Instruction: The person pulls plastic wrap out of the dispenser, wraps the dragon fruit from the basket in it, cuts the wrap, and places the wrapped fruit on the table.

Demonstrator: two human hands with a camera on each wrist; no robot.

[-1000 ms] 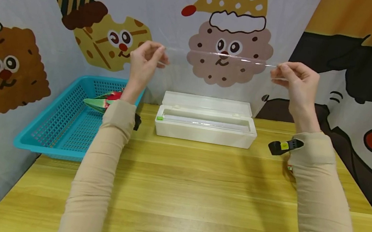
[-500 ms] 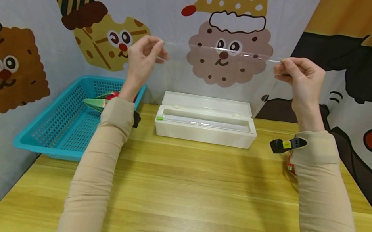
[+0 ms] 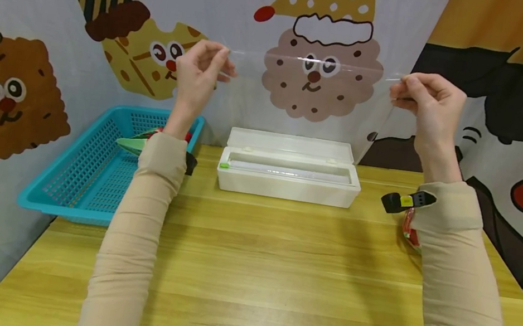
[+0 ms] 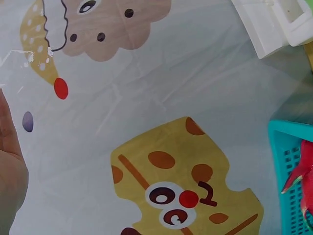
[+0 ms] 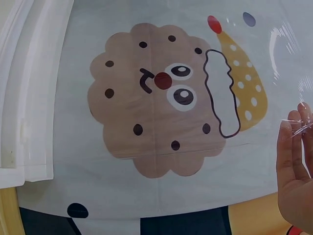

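A sheet of clear cling film [image 3: 277, 59] is stretched between my two hands, high above the table. My left hand [image 3: 198, 77] pinches its upper left corner between thumb and fingers. My right hand [image 3: 431, 112] pinches the upper right corner. From there the film hangs down toward a white cling film dispenser [image 3: 287, 188], which stands at the back of the table with its lid up and the roll showing in its slot. In the right wrist view, film bunches at the fingertips [image 5: 304, 108]. The left wrist view catches just the edge of my left hand.
Left of the dispenser is a blue plastic basket [image 3: 64, 208] with a red and green dragon fruit [image 4: 307, 186] in it. Partly hidden by my right sleeve, a red, plastic-wrapped item [image 3: 411, 230] lies on the wooden table [image 3: 265, 276]. A cartoon-printed cloth [image 3: 244, 8] hangs behind.
Both hands have risen and spread slightly apart, drawing the film higher above the dispenser. More of the red wrapped item shows beside the right sleeve. Dispenser and basket have stayed put.
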